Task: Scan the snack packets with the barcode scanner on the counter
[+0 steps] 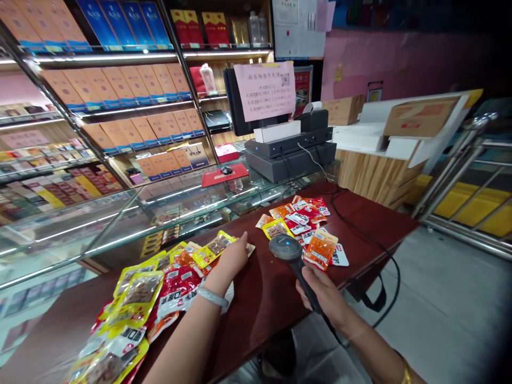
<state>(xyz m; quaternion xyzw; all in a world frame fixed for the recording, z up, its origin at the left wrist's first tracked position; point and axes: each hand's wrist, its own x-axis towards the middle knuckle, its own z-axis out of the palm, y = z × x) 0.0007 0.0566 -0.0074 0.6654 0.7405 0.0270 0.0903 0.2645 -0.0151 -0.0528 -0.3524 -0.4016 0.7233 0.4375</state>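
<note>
Head camera looks down on my dark red desk (276,298), smooth and glossy, butted against a glass display counter (120,224) with a cash register (290,152) at its far end. Across the desk lie two spreads of flat, crinkly foil snack packets: a long yellow-and-red pile (148,298) running from near my left elbow toward the middle, and a smaller orange-and-red pile (308,226) farther off to the right. My left hand (232,258) rests flat, fingers together, on a yellow packet (214,246) at the far tip of the long pile. My right hand (322,293) is closed around the black handle of a barcode scanner (290,256), its rounded head pointing forward, just beside the orange packets and a short way right of the yellow one.
</note>
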